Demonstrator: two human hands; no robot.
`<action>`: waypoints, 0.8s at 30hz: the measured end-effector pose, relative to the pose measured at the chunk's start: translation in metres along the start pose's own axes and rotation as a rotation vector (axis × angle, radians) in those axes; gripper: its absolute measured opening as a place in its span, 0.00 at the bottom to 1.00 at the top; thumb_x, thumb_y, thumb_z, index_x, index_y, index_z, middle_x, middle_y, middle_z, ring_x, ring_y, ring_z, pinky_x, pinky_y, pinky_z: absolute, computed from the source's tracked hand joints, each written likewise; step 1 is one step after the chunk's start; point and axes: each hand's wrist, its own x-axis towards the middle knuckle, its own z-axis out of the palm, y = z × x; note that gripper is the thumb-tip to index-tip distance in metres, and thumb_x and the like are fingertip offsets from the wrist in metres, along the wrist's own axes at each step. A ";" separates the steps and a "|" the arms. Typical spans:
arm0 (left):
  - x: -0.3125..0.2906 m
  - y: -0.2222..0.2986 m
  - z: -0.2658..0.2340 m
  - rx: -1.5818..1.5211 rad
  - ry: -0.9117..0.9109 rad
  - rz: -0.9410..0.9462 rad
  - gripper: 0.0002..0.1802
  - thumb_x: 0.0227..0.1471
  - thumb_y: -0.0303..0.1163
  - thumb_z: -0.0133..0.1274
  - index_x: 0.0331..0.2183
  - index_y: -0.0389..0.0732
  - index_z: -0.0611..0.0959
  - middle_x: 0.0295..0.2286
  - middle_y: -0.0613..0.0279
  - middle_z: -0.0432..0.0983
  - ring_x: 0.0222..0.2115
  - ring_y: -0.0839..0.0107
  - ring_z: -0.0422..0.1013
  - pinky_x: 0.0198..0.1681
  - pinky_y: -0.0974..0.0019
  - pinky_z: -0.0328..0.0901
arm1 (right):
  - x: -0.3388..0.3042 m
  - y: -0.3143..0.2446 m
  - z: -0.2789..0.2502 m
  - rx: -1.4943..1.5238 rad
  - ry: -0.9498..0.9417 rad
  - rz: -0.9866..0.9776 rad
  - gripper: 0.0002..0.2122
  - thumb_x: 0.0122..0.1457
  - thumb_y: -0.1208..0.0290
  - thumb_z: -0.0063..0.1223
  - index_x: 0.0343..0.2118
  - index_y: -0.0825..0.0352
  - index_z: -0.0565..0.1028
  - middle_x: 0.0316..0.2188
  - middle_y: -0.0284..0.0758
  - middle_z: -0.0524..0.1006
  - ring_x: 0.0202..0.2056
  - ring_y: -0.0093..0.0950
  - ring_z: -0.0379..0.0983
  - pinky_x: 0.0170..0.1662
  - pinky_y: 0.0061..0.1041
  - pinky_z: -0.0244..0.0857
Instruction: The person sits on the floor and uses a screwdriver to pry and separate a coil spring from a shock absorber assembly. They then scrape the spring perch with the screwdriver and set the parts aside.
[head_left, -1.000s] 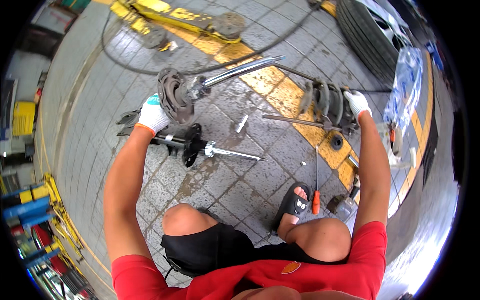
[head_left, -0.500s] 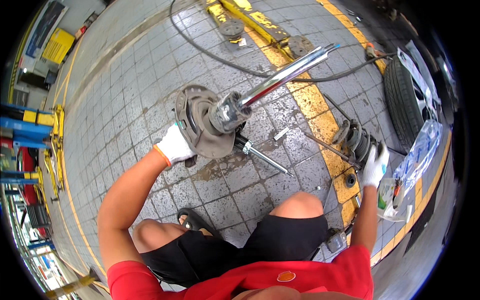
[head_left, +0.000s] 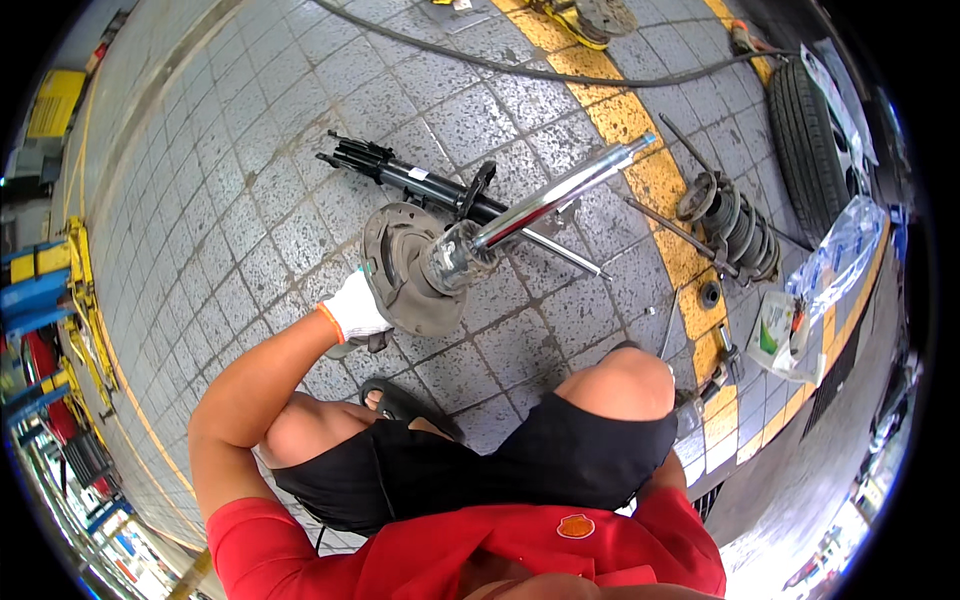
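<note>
My left hand point(head_left: 358, 305), in a white glove with an orange cuff, grips the edge of the dusty round spring seat on a used strut point(head_left: 560, 195). The strut's bare chrome rod points up and to the right. Beyond and beneath it, a black strut point(head_left: 445, 190) with a thin silver rod lies on the tiled floor, partly covered by the one I hold. My right arm point(head_left: 664, 474) bends down beside my right knee, and its hand is hidden from view. At the right, a coil spring point(head_left: 738, 228) lies clamped among long threaded rods.
A tyre point(head_left: 803, 140) stands at the far right beside crumpled clear plastic point(head_left: 842, 255). Nearer are a black rubber ring point(head_left: 710, 294), a metal tool point(head_left: 731, 350) and a clear packet point(head_left: 782, 335). A dark hose point(head_left: 480, 66) crosses the floor beyond the struts.
My right hand has left the coil spring and dropped out of sight near my right knee. The view has shifted, showing more of the black strut. My left hand keeps its grip.
</note>
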 end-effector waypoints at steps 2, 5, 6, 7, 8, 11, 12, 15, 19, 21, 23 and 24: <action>0.012 0.004 -0.018 -0.035 -0.112 0.092 0.30 0.61 0.43 0.55 0.62 0.44 0.76 0.60 0.52 0.73 0.61 0.52 0.68 0.67 0.57 0.60 | -0.007 0.000 -0.006 0.034 0.006 0.034 0.26 0.65 0.60 0.55 0.63 0.64 0.66 0.50 0.54 0.76 0.52 0.53 0.74 0.54 0.47 0.68; 0.028 0.014 -0.028 -0.215 -0.206 0.092 0.32 0.61 0.43 0.56 0.64 0.45 0.75 0.62 0.53 0.71 0.64 0.54 0.65 0.70 0.56 0.57 | -0.026 -0.005 -0.015 0.111 0.344 -0.025 0.15 0.70 0.61 0.48 0.54 0.63 0.70 0.46 0.51 0.78 0.47 0.52 0.77 0.49 0.46 0.71; 0.028 0.017 -0.033 -0.237 -0.255 0.069 0.34 0.59 0.42 0.58 0.64 0.45 0.74 0.63 0.53 0.70 0.64 0.55 0.65 0.70 0.56 0.57 | -0.038 -0.030 -0.036 0.174 0.302 -0.084 0.14 0.71 0.65 0.48 0.55 0.64 0.72 0.45 0.49 0.79 0.46 0.51 0.77 0.49 0.43 0.71; 0.043 0.026 -0.037 -0.268 -0.318 0.102 0.36 0.58 0.42 0.60 0.65 0.45 0.73 0.64 0.54 0.69 0.65 0.56 0.64 0.70 0.56 0.56 | -0.043 -0.006 -0.035 0.315 0.457 -0.191 0.15 0.72 0.66 0.50 0.57 0.64 0.73 0.46 0.49 0.79 0.45 0.48 0.78 0.48 0.40 0.72; 0.048 0.023 -0.026 -0.170 -0.320 0.142 0.40 0.54 0.39 0.65 0.66 0.44 0.72 0.64 0.55 0.69 0.65 0.58 0.64 0.70 0.56 0.56 | -0.055 -0.010 -0.042 0.396 0.460 -0.186 0.15 0.72 0.66 0.50 0.57 0.65 0.73 0.45 0.48 0.80 0.43 0.47 0.79 0.48 0.40 0.72; 0.078 0.039 -0.001 -0.020 -0.354 0.229 0.41 0.53 0.40 0.67 0.66 0.44 0.72 0.64 0.54 0.68 0.65 0.58 0.64 0.70 0.57 0.57 | -0.132 -0.050 -0.101 0.594 0.371 -0.036 0.16 0.71 0.66 0.52 0.57 0.67 0.73 0.42 0.45 0.81 0.40 0.39 0.78 0.48 0.35 0.71; 0.086 0.052 0.012 0.003 -0.373 0.252 0.40 0.54 0.41 0.65 0.65 0.44 0.72 0.64 0.53 0.68 0.65 0.57 0.64 0.70 0.56 0.57 | -0.169 -0.079 -0.135 0.830 0.225 0.154 0.17 0.69 0.66 0.56 0.57 0.69 0.73 0.39 0.39 0.80 0.37 0.31 0.77 0.43 0.30 0.72; 0.108 0.108 0.061 0.062 -0.459 0.381 0.36 0.59 0.46 0.61 0.64 0.44 0.73 0.64 0.52 0.68 0.65 0.54 0.63 0.69 0.56 0.58 | -0.240 -0.017 -0.075 0.755 0.445 0.080 0.15 0.67 0.68 0.59 0.53 0.70 0.76 0.34 0.31 0.77 0.28 0.18 0.72 0.30 0.24 0.68; 0.122 0.158 0.115 0.029 -0.499 0.323 0.29 0.54 0.53 0.60 0.46 0.38 0.86 0.44 0.44 0.83 0.45 0.47 0.80 0.50 0.51 0.74 | -0.349 -0.038 -0.098 1.174 0.243 0.358 0.15 0.69 0.66 0.57 0.53 0.69 0.76 0.30 0.28 0.76 0.29 0.17 0.70 0.34 0.23 0.68; 0.125 0.172 0.161 0.131 -0.575 0.242 0.31 0.47 0.53 0.67 0.44 0.36 0.87 0.43 0.43 0.84 0.46 0.46 0.80 0.49 0.52 0.75 | -0.390 -0.024 -0.094 1.165 0.304 0.419 0.15 0.69 0.65 0.56 0.53 0.69 0.76 0.29 0.29 0.76 0.29 0.17 0.70 0.34 0.24 0.68; 0.128 0.195 0.175 0.240 -0.721 0.186 0.41 0.48 0.54 0.67 0.58 0.40 0.79 0.49 0.43 0.81 0.50 0.48 0.78 0.54 0.53 0.72 | -0.413 -0.008 -0.105 1.065 0.246 0.422 0.18 0.68 0.65 0.57 0.56 0.70 0.73 0.32 0.32 0.76 0.29 0.21 0.72 0.35 0.25 0.70; 0.123 0.210 0.179 0.235 -0.735 0.118 0.44 0.44 0.52 0.70 0.58 0.37 0.78 0.50 0.43 0.81 0.51 0.47 0.78 0.54 0.53 0.72 | -0.422 -0.001 -0.102 1.010 0.245 0.377 0.20 0.67 0.66 0.58 0.58 0.70 0.71 0.32 0.32 0.76 0.30 0.21 0.73 0.35 0.25 0.71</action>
